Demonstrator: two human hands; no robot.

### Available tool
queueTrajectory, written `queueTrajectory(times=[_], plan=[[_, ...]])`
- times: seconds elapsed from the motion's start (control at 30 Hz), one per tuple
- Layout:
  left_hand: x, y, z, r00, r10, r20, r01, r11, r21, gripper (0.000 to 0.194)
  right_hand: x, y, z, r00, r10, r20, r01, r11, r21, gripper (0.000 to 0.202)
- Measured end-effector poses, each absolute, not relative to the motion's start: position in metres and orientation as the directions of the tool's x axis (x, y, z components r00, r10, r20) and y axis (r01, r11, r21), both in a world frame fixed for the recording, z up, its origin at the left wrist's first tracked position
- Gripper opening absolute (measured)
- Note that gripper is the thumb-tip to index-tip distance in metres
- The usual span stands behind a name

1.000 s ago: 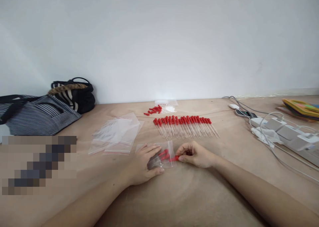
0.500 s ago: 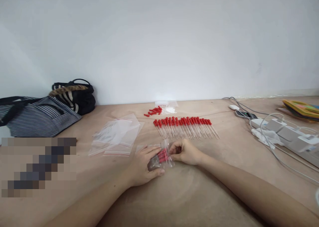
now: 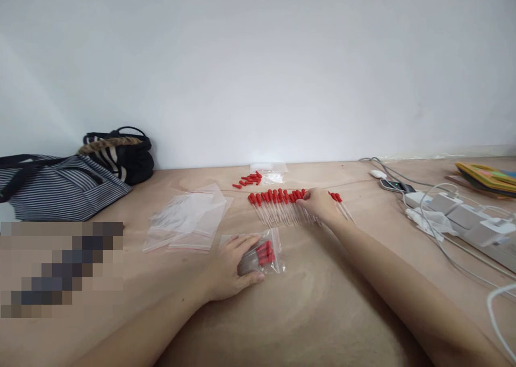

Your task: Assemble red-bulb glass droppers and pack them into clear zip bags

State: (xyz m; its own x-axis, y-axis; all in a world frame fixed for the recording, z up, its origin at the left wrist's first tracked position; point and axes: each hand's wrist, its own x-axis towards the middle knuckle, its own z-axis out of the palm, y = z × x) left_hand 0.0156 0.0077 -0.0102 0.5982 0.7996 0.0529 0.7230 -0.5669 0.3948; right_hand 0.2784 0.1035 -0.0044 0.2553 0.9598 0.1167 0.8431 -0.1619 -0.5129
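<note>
My left hand (image 3: 236, 267) lies flat over a clear zip bag (image 3: 277, 243), its fingers and thumb spread to either side and holding it against the table. Inside that bag are several droppers with red bulbs (image 3: 265, 253); their stems are partly hidden by the hand. Past the bag stretches a row of droppers (image 3: 278, 198), red bulbs away from me and clear stems toward me. My right hand (image 3: 320, 203) is over the right part of this row, thumb and fingers closed around a red bulb. It hides several droppers beneath it.
Flat clear zip bags (image 3: 193, 219) overlap at the left. Loose red bulbs (image 3: 250, 179) and thin clear tubes (image 3: 273, 178) lie by the wall. A striped bag (image 3: 68, 189) stands far left. Chargers and a power strip (image 3: 475, 216) with cables (image 3: 439, 238) occupy the right.
My right hand has left the zip bag's mouth and moved forward and right onto the dropper row. The bag now lies flatter; my left hand stays on it.
</note>
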Motion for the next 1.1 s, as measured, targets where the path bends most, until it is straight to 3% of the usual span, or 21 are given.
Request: queueTrajectory(times=[0.2,0.43,0.5,0.57,0.67,0.83,1.1], plan=[[0.018,0.006,-0.005,0.609,0.793,0.034,0.724,-0.573,0.386,0.062,0.261,0.113,-0.003,0.317,0.945,0.087,0.843,-0.238,-0.481,0.009],[0.018,0.005,-0.006,0.597,0.802,0.019,0.738,-0.558,0.379,0.062,0.266,0.102,0.014,0.176,0.979,0.105,0.748,-0.064,-0.660,0.017],[0.017,0.005,-0.007,0.601,0.798,0.036,0.729,-0.566,0.384,0.061,0.267,0.088,0.012,0.081,0.991,0.109,0.608,0.037,-0.793,0.018],[0.017,0.006,-0.008,0.604,0.795,0.052,0.721,-0.573,0.390,0.061,0.265,0.071,0.004,-0.030,0.992,0.126,0.297,0.129,-0.946,0.019],[0.017,0.006,-0.009,0.600,0.799,0.051,0.723,-0.568,0.394,0.061,0.259,0.045,-0.013,-0.051,0.987,0.150,0.037,0.152,-0.988,0.037],[0.017,0.006,-0.009,0.604,0.796,0.039,0.725,-0.569,0.388,0.063,0.242,0.020,-0.030,-0.022,0.994,0.108,-0.163,0.103,-0.981,0.061],[0.018,0.005,-0.006,0.595,0.803,0.026,0.737,-0.558,0.382,0.062,0.232,0.011,-0.030,-0.051,0.999,-0.019,-0.302,-0.034,-0.953,0.052]])
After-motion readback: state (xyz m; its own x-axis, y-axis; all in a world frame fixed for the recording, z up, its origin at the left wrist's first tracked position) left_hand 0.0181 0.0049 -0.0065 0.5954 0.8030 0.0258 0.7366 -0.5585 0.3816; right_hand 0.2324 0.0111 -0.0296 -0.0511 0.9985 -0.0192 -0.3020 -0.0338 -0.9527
